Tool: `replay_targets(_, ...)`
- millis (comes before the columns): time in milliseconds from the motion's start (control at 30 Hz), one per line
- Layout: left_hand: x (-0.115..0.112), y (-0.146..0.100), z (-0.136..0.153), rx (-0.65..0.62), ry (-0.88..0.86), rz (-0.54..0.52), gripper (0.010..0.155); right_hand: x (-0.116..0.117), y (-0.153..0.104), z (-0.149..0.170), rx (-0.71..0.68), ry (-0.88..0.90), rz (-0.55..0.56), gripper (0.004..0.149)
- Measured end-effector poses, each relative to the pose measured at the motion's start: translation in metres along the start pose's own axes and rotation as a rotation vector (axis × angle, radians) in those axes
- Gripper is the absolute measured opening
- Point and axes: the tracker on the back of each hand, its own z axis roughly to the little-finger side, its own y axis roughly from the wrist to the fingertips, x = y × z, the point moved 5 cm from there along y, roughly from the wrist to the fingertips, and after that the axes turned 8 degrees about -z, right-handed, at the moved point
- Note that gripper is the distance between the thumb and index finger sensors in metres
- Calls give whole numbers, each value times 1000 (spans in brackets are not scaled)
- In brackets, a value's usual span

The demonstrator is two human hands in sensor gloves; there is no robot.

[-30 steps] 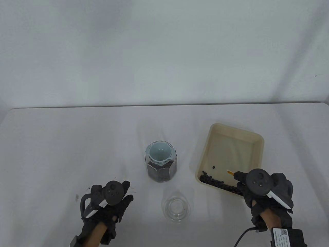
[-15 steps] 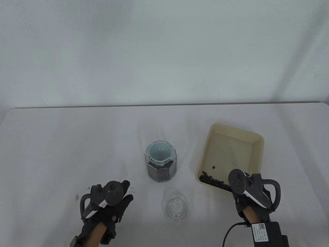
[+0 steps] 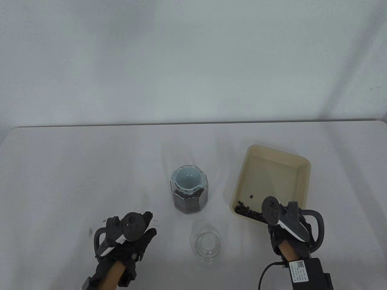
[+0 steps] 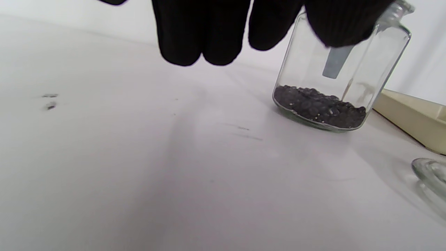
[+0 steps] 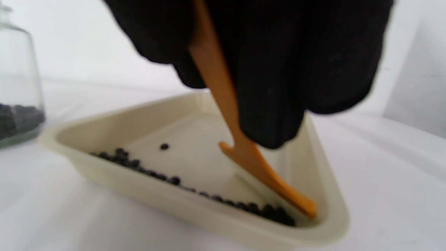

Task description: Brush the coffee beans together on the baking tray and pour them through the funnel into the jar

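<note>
The cream baking tray point(image 3: 304, 178) lies at the right, with coffee beans point(image 3: 245, 211) lined up along its near wall and one stray bean point(image 3: 251, 196) further in. My right hand point(image 3: 282, 225) hovers over the tray's near edge. It grips an orange flat scraper point(image 5: 244, 150), and the blade tip rests among the beans point(image 5: 271, 211) in the near corner. The glass jar point(image 3: 189, 193) stands mid-table, partly filled with beans, with a pale funnel point(image 3: 187, 178) in its mouth. My left hand point(image 3: 133, 234) rests near the table's front left, fingers point(image 4: 202, 38) relaxed and holding nothing.
A clear glass lid point(image 3: 207, 244) lies on the table in front of the jar, between my hands. A few dark specks point(image 4: 49, 101) mark the white tabletop near the left hand. The tray's side wall point(image 4: 414, 115) stands just right of the jar point(image 4: 334, 80).
My right hand has moved left along the tray's near edge and turned, so the orange tool tip no longer shows in the table view. The left hand has stayed still.
</note>
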Motion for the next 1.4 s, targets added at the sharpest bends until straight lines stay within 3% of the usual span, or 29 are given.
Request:
replay_targets(467,1,0,0,0,2,1,67,-6,14,18,94,163,-20,42)
replay_targets(667,1,0,-1,1,2,2,67,-9,24,12,121,186,-40,43)
replay_targets(1400,0,-1,-3,-9,9,11,67,-8,49,-88,19,70,-119,42)
